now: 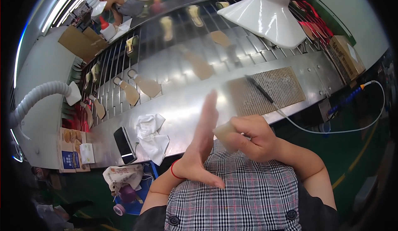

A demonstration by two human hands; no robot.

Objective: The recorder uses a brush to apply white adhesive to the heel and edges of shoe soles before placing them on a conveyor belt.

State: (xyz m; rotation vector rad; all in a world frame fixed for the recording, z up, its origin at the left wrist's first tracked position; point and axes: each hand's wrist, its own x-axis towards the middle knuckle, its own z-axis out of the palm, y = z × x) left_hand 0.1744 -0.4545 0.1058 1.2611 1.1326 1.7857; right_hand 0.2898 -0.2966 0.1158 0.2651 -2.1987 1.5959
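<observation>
In front of my plaid apron [236,185], my left hand [199,152] is held open, its fingers stretched out and thumb apart, with nothing in it. Close beside it, my right hand [255,141] is closed around a pale, yellowish block [226,134]; motion blurs the block, so its exact kind does not show. Beyond my hands, a slatted metal conveyor carries several tan shoe soles, among them one sole [149,86] and another sole [130,94] at the left. Nearer the middle, a sole [198,66] looks blurred. Farther back are pale-lined shoe pieces [195,16].
A black pen-like tool [260,90] with a thin hose lies on a ridged mat [290,81] at right. A white cloth [152,135] and a phone [124,144] lie left. White ducts [265,19] overhang the conveyor. Across it, another person [134,0] works.
</observation>
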